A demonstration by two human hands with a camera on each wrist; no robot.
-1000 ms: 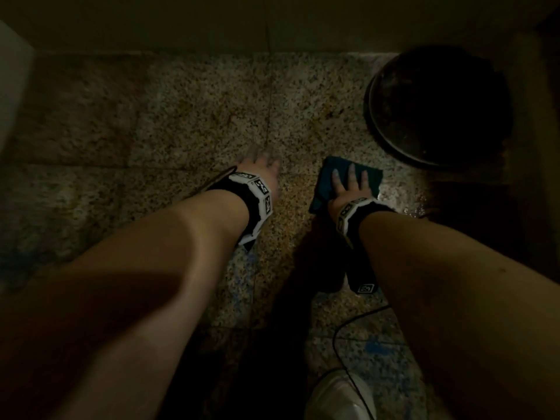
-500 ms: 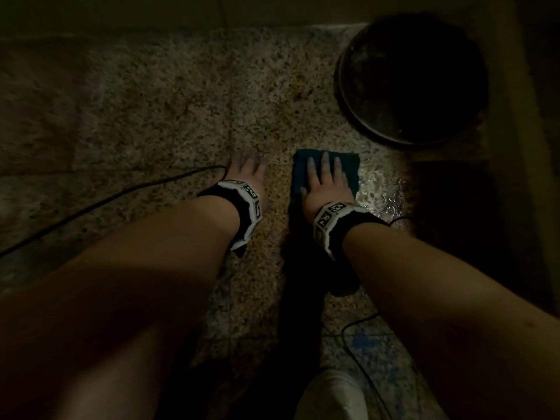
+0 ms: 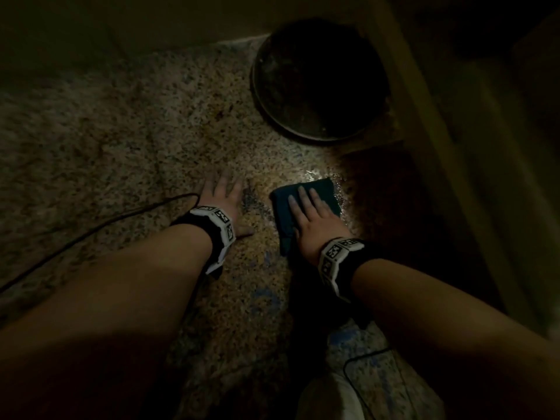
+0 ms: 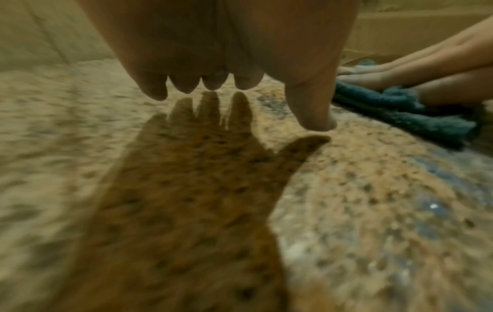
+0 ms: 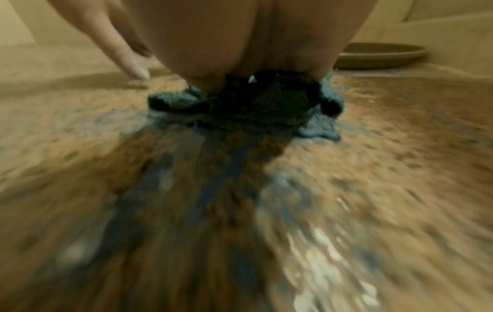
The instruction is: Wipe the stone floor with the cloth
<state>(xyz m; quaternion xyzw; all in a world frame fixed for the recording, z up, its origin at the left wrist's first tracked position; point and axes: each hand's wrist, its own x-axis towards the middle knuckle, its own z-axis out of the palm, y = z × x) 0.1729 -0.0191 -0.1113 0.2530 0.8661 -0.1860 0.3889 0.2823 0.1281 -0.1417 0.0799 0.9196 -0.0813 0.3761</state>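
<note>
A folded dark teal cloth (image 3: 285, 213) lies on the speckled stone floor (image 3: 136, 140). My right hand (image 3: 312, 213) presses flat on it with straight fingers; in the right wrist view the cloth (image 5: 256, 109) bunches under the palm. My left hand (image 3: 222, 192) rests flat on the bare floor to the cloth's left, fingers spread, holding nothing. The left wrist view shows its fingertips (image 4: 186, 84) on the stone, with the cloth (image 4: 400, 114) to the right. Wet shine shows on the floor (image 5: 333, 253) around the cloth.
A dark round basin (image 3: 318, 80) stands on the floor beyond the cloth, near a wall and a wooden post (image 3: 430, 147) at the right. A thin black cable (image 3: 91, 234) trails from my left wrist across the floor. Open floor stretches left.
My right hand has slid the cloth to the right, away from the left hand. The view has shifted, so the basin now sits nearer the middle.
</note>
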